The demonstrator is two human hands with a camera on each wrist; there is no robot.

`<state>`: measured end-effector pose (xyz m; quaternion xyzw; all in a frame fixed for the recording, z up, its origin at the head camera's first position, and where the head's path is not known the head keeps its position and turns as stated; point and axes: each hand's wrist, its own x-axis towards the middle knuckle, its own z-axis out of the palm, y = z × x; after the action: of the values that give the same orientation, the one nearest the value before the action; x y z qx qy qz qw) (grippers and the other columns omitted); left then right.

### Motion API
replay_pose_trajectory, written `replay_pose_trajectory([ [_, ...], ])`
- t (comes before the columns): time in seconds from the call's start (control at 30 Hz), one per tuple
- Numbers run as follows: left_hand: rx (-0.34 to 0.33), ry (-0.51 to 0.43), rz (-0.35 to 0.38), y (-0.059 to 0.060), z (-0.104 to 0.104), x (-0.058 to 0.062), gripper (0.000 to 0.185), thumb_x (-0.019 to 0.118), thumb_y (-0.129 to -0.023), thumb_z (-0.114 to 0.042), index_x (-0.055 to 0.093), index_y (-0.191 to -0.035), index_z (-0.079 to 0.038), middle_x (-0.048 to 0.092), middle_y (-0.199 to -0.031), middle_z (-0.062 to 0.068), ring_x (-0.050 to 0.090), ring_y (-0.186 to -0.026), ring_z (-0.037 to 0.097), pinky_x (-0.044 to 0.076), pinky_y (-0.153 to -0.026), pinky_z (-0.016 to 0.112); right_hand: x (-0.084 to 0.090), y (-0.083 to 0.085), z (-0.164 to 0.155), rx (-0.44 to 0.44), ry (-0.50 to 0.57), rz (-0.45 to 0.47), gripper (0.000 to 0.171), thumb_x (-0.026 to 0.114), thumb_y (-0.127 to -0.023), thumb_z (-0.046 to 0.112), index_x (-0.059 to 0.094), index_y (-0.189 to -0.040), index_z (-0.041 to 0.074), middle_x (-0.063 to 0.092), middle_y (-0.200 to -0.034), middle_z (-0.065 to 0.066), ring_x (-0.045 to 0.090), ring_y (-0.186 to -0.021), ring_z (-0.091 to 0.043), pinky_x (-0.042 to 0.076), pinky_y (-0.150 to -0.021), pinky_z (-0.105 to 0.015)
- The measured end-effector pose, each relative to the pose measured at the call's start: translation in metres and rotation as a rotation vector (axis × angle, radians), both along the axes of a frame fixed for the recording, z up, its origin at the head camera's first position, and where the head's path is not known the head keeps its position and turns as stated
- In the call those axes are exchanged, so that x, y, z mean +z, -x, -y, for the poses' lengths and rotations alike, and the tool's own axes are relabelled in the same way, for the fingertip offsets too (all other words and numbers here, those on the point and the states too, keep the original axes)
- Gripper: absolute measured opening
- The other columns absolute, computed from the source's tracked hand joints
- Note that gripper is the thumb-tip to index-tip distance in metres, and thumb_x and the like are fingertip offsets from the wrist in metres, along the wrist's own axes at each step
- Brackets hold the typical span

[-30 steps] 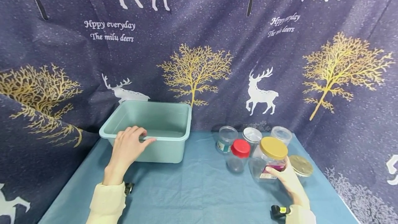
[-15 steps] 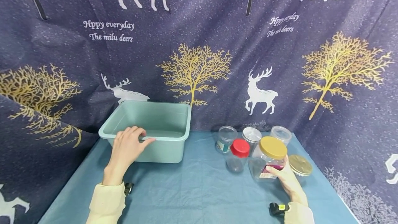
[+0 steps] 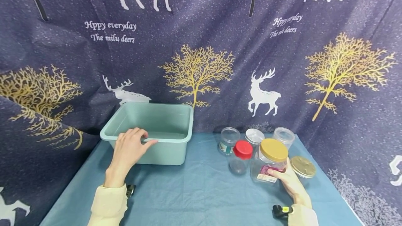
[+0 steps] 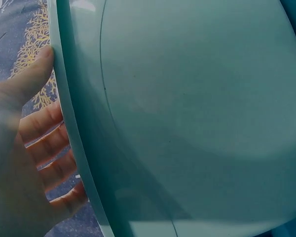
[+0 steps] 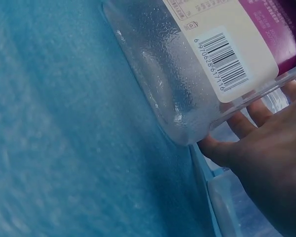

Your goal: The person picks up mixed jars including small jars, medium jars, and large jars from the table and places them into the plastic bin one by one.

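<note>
At the left, my left hand (image 3: 131,147) is at the near rim of a pale green plastic basin (image 3: 169,140). Its fingers bend over the rim into the basin, and the thumb lies along the edge; in the left wrist view the rim (image 4: 69,108) hides the fingertips. My right hand (image 3: 289,177) grips a clear plastic jar (image 3: 258,170) with a yellow lid (image 3: 274,150) from its right side. The thumb presses on the purple-and-white label, and the other fingers go behind the jar. In the right wrist view the barcode label (image 5: 222,64) faces the camera, and the jar's base is close over the blue cloth.
Left of the held jar stands a red-lidded clear jar (image 3: 243,150). Behind are a clear tub (image 3: 230,136), a silver-lidded jar (image 3: 254,136) and another clear tub (image 3: 284,136). A gold-lidded jar (image 3: 303,167) stands close beside the right hand. Patterned fabric hangs behind.
The yellow-lidded jar has shifted slightly left and turned, so more of its label faces me. My right hand has moved a little with it. The left hand and basin stay put.
</note>
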<state>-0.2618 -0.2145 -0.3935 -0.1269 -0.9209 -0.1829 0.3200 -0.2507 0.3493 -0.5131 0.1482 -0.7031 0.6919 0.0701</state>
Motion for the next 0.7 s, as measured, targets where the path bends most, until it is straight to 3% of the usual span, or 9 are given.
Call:
replay_pose_trajectory([
  [0.4,0.007,0.003,0.005,-0.001,-0.001,-0.004,0.038,0.079,-0.078,-0.049,0.066,-0.086,-0.013,0.062,-0.084,0.002,0.057,-0.077,0.026,0.038,-0.078,0.048,0.006,-0.012,0.002,-0.095,-0.107,0.074,0.083,0.067,-0.085,-0.006,0.015,-0.145,0.023,0.046,-0.13,0.004,0.049,-0.116,-0.004,0.038,-0.093,-0.017],
  [0.7,0.01,-0.001,0.018,0.0,0.0,0.0,0.038,0.078,-0.079,-0.048,0.066,-0.087,-0.012,0.061,-0.083,0.002,0.056,-0.077,0.026,0.038,-0.078,0.048,0.031,-0.014,0.008,-0.185,-0.213,0.112,0.084,0.074,-0.082,-0.001,0.018,-0.141,0.021,0.045,-0.125,-0.001,0.052,-0.107,-0.004,0.039,-0.088,-0.017],
])
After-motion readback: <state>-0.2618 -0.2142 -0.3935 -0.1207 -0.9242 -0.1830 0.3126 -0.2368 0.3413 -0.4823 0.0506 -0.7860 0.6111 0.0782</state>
